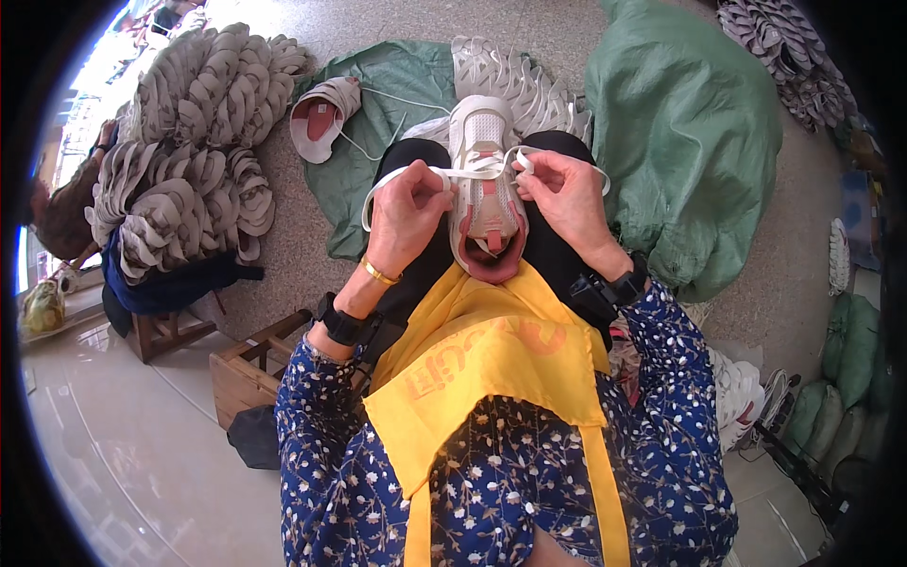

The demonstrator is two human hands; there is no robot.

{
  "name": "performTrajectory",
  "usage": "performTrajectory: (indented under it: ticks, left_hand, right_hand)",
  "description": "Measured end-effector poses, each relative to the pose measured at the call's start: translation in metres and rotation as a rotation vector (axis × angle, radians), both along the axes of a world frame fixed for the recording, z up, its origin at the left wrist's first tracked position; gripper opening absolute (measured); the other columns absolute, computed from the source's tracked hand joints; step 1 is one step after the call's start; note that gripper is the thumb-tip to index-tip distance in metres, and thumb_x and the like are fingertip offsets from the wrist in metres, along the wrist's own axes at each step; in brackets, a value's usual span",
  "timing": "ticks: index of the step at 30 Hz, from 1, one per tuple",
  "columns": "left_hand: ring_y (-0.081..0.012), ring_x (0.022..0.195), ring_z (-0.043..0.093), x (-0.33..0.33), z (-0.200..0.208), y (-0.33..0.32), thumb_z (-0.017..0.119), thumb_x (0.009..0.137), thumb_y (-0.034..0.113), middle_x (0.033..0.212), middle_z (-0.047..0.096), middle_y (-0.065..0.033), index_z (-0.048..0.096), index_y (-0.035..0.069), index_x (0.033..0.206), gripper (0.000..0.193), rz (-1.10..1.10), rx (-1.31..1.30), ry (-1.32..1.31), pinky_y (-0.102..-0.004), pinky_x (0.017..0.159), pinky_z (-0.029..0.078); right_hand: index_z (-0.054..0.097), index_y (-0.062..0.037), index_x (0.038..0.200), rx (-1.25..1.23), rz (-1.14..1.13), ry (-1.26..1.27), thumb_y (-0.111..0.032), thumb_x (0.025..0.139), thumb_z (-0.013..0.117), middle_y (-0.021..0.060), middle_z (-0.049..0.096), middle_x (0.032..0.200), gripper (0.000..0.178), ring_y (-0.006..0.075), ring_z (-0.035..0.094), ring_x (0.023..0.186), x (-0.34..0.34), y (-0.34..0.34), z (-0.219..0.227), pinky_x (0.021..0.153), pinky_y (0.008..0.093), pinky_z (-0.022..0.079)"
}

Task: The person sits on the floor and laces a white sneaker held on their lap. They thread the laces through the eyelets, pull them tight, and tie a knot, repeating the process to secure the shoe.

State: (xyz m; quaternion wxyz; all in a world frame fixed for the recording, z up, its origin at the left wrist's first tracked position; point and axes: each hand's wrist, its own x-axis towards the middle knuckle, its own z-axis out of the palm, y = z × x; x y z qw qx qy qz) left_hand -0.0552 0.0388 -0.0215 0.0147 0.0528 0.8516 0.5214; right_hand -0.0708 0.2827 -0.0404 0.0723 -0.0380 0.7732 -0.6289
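Note:
A beige and pink shoe upper [488,213] lies along my lap between my knees, its toe pointing away and its pink-lined opening toward me. A white shoelace [480,173] crosses it near the toe end and runs out to both sides. My left hand [409,208] pinches the lace at the shoe's left side, with a length looping down past the wrist. At the right side my right hand [564,194] pinches the lace's other part between thumb and fingertips. Both hands hold the lace just above the upper.
Another white and pink shoe upper [322,119] with a trailing lace rests on a green sheet [402,85]. Stacked uppers [213,90] stand at the left, more [515,85] ahead. A bulging green sack [685,142] sits at the right; a wooden stool [255,364] is near my left elbow.

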Motion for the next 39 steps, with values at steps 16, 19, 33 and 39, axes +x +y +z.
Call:
performTrajectory:
  ticks: [16, 19, 33, 39]
  left_hand:
    - [-0.0107, 0.079, 0.072, 0.002, -0.001, 0.000, 0.066, 0.090, -0.002, 0.087, 0.075, -0.0077, 0.060, -0.002, 0.088, 0.007, 0.022, -0.004, -0.040, -0.0266, 0.071, 0.058]
    - [-0.0106, 0.079, 0.072, 0.002, 0.001, 0.003, 0.068, 0.091, 0.000, 0.088, 0.075, -0.0077, 0.060, -0.002, 0.088, 0.009, 0.051, 0.053, -0.073, -0.0260, 0.071, 0.058]
    - [-0.0088, 0.082, 0.069, -0.006, -0.024, 0.011, 0.068, 0.094, 0.000, 0.093, 0.072, -0.0069, 0.056, -0.001, 0.090, 0.013, 0.099, 0.453, -0.113, -0.0233, 0.075, 0.057]
    - [-0.0126, 0.070, 0.068, -0.003, -0.015, 0.011, 0.074, 0.084, 0.003, 0.076, 0.068, -0.0065, 0.059, 0.000, 0.085, 0.015, 0.155, 0.028, 0.015, -0.0277, 0.064, 0.054]
  right_hand:
    - [0.070, 0.0017, 0.099, 0.317, 0.032, 0.299, 0.002, 0.086, 0.069, 0.0137, 0.072, 0.086, 0.012, 0.0196, 0.071, 0.070, -0.003, -0.007, 0.011, 0.065, 0.0311, 0.055]
    - [0.070, 0.0016, 0.099, 0.422, 0.086, 0.402, 0.002, 0.086, 0.069, 0.0145, 0.072, 0.086, 0.013, 0.0195, 0.072, 0.070, -0.006, -0.013, 0.018, 0.065, 0.0309, 0.055]
    - [0.070, 0.0034, 0.099, 0.151, 0.047, 0.108, 0.000, 0.087, 0.072, 0.0118, 0.074, 0.084, 0.013, 0.0160, 0.073, 0.072, -0.007, -0.009, 0.002, 0.066, 0.0279, 0.057]
    - [0.069, 0.0028, 0.100, 0.124, 0.037, 0.125, 0.000, 0.087, 0.072, 0.0114, 0.075, 0.086, 0.014, 0.0163, 0.073, 0.072, -0.007, -0.007, -0.004, 0.065, 0.0281, 0.057]
